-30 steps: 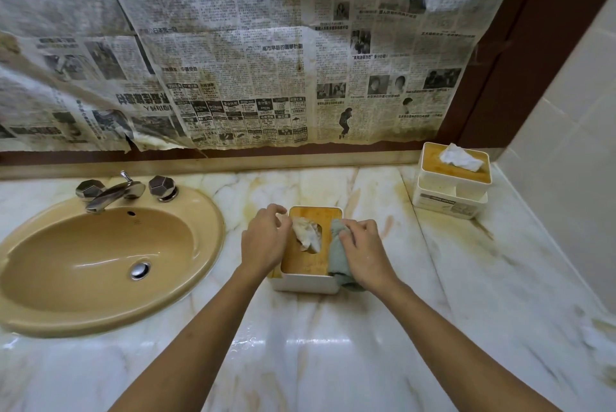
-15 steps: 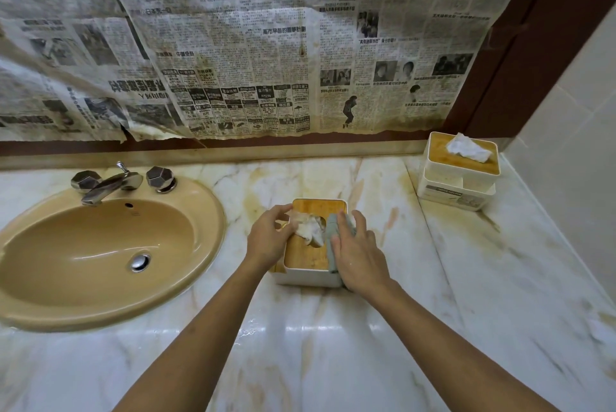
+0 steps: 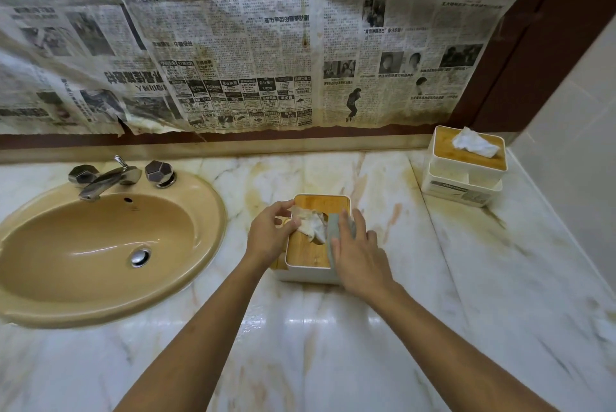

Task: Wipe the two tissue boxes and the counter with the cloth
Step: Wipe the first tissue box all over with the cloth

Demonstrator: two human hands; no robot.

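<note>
A white tissue box with a wooden lid point(image 3: 306, 253) stands mid-counter, and a crumpled tissue point(image 3: 311, 225) sticks out of its slot. My left hand point(image 3: 270, 235) grips the box's left edge, with the thumb by the tissue. My right hand point(image 3: 358, 253) lies flat with straight fingers, pressing a grey-green cloth point(image 3: 333, 231) onto the right part of the lid. A second white tissue box point(image 3: 446, 175), also wooden-topped with a tissue on it, stands at the back right corner. The marble counter point(image 3: 333, 345) shows yellowish stains.
A tan sink point(image 3: 40, 278) with a chrome faucet point(image 3: 110, 178) fills the counter's left side. Stained newspaper point(image 3: 233, 45) covers the wall behind. A tiled wall point(image 3: 583, 145) bounds the counter on the right.
My right hand has slid the cloth from the box's right side up onto the lid, and its fingers have straightened. My left hand stays at the left edge.
</note>
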